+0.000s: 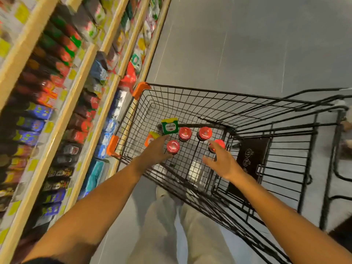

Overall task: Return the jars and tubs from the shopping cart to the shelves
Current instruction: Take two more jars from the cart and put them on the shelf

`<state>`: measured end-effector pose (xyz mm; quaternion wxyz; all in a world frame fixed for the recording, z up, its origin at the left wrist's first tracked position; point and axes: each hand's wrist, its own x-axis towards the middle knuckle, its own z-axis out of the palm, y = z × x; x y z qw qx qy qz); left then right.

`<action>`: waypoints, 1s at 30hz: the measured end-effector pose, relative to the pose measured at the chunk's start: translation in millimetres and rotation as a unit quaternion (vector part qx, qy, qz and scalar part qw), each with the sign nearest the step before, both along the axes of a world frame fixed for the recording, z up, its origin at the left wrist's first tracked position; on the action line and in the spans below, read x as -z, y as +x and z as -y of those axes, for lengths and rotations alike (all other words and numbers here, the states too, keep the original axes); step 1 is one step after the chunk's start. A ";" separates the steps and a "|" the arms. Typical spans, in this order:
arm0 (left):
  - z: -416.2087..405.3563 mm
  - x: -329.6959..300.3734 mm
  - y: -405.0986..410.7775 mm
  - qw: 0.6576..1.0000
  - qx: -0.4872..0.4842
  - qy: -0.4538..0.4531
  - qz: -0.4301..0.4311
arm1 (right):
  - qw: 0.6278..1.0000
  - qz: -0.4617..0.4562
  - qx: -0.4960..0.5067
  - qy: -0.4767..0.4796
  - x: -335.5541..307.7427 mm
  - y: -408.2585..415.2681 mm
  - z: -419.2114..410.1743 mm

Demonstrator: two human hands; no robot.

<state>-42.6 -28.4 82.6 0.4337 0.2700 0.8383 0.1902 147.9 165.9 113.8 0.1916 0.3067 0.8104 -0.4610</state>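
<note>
Both arms outstretched (left grip [155,150], right grip [222,161] spread)

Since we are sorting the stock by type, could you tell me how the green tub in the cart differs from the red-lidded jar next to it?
The green tub has a squarish outline with a green and yellow top, while the red-lidded jar is round with a red lid over a dark body. The tub stands further from the person than the jar. Both stand upright on the floor of the shopping cart, and neither is held by the left hand or the right hand.
</note>
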 end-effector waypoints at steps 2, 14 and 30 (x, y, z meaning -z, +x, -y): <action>-2.0 31.1 -7.1 1.000 -0.011 -0.019 0.022 | 1.000 0.018 0.013 -0.018 23.5 -6.3 2.0; -3.5 184.9 -33.1 0.998 0.016 -0.023 0.055 | 0.998 0.025 0.028 -0.054 133.8 -21.7 16.5; -2.0 207.3 -36.9 0.993 -0.041 0.104 0.034 | 0.996 0.033 0.035 -0.075 181.2 -51.9 11.7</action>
